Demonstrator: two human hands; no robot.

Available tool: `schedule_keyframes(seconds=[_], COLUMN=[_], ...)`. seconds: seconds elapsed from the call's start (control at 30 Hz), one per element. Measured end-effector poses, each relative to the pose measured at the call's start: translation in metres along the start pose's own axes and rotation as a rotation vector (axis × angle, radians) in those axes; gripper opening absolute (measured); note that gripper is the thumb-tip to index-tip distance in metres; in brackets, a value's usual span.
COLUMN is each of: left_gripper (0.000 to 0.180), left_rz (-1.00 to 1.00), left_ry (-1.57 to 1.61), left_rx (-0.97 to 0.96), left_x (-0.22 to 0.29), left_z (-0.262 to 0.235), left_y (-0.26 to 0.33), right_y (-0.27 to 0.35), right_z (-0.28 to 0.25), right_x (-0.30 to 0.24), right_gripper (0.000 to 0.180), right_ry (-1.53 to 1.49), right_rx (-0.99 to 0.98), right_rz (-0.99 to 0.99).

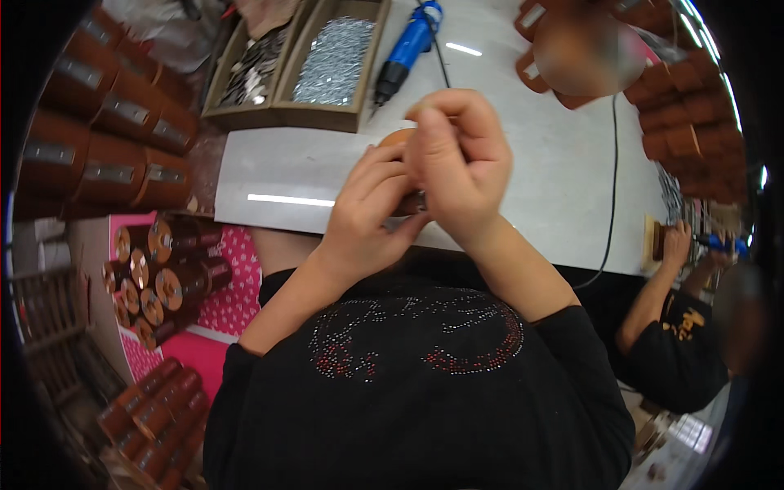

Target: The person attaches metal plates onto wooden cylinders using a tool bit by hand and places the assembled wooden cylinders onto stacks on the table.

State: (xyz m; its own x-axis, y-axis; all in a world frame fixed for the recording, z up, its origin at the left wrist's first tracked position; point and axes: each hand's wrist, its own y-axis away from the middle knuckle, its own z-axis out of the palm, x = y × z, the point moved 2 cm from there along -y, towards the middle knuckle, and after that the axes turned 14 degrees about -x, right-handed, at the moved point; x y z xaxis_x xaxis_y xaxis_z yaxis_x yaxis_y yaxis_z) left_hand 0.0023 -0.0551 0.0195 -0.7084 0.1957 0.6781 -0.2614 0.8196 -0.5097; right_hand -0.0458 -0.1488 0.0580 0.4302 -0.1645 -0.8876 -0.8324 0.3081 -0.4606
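My left hand (367, 200) is closed around a brown round-topped piece (398, 138), probably a cylinder like those nearby; only its orange-brown top edge and a dark strip between my hands show. Just above and to the right, my right hand (465, 159) has its fingers curled and thumb pressed in. Whatever it may pinch is hidden from this view. Beyond my hands a blue electric screwdriver (406, 54) lies on the white table (539, 171), its tip toward me.
A wooden box of silver screws (333, 61) stands beside a box of metal plates (253, 75). Brown cylinders (118, 114) with metal fittings are stacked left; more lie on pink cloth (229, 282). A black cable (613, 180) crosses the table. A co-worker (674, 335) works at right.
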Motion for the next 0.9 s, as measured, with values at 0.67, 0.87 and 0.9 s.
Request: schedule_keyframes(seconds=[0.67,0.87,0.9], left_gripper=[0.028,0.034,0.034], left_rz=[-0.010,-0.009,-0.005], left_ry=[0.022,-0.003,-0.014], left_rx=[0.013,-0.030,-0.025], left_x=[0.006,0.010,0.011], left_z=[0.000,-0.001,-0.001], left_y=[0.009,0.004,0.004], right_y=[0.002,0.000,0.002], right_z=[-0.006,-0.004,-0.005], right_x=[0.002,-0.002,-0.006], right_gripper=[0.006,0.009,0.009], right_ry=[-0.304,-0.214,-0.181], right_rx=[-0.265,-0.271,-0.238], right_rz=[0.081,-0.055,-0.065])
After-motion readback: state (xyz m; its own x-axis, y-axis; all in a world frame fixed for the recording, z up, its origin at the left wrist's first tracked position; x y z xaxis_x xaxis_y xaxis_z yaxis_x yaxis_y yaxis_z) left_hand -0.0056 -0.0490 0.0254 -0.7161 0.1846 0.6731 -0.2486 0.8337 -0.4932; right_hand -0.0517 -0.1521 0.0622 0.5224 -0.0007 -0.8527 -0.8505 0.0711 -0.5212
